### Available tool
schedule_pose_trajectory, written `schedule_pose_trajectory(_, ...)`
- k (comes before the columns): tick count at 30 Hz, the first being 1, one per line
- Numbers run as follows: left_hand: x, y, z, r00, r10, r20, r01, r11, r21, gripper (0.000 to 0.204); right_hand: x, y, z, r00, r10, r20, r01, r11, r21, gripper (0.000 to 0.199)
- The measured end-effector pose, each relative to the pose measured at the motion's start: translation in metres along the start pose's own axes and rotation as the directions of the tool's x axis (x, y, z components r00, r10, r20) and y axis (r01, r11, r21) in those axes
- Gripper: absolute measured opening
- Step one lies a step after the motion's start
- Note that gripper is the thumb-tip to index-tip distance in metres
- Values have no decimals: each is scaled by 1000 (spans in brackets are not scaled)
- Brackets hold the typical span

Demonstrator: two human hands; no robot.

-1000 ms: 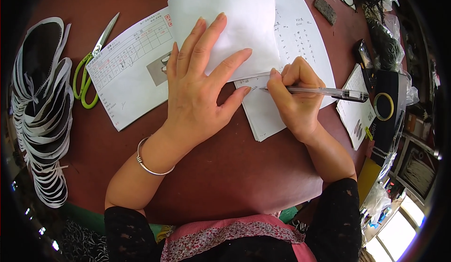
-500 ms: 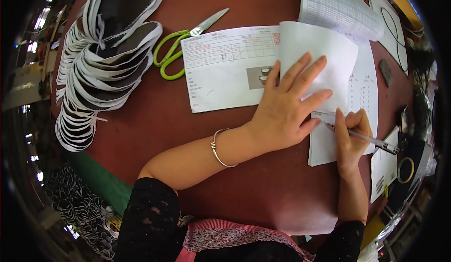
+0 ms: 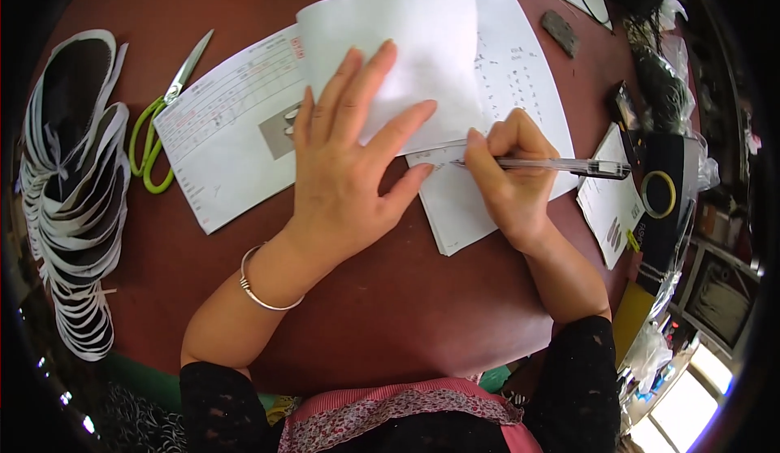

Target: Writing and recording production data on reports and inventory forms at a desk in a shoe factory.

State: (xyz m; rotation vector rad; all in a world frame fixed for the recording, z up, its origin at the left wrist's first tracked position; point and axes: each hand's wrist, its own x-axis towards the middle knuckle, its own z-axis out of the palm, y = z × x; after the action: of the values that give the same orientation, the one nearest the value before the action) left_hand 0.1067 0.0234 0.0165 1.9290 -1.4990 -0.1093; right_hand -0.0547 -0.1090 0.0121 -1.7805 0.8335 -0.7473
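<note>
Since earlier, right hand (image 3: 512,181) moved its gripped pen (image 3: 540,164) toward paper's (image 3: 487,128) near edge; left hand (image 3: 349,160), open, should pin folded sheet (image 3: 406,55) flat.

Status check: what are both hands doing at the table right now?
Left hand flat on the folded-back white sheet, pinning it. Right hand grips clear pen, tip on the paper pad. Green-handled scissors lie apart on the left.

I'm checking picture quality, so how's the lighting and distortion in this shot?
Head view: bright, even light; white folded sheet under the left hand nearly washed out; right hand and pen sharp; fisheye bends the table edge, corners black.
</note>
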Motion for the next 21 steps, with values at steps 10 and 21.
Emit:
schedule_pose_trajectory(10, -1, -1, 2, 1000, 26, -12, -26, 1000, -5, 55, 1, -5, 4, 997, -64, 43, 68, 991, -111, 40)
schedule_pose_trajectory(21, -1, -2, 3, 999, 26, -19, -26, 1000, 3, 55, 1, -3, 5, 996, -86, 27, 88, 990, -110, 40)
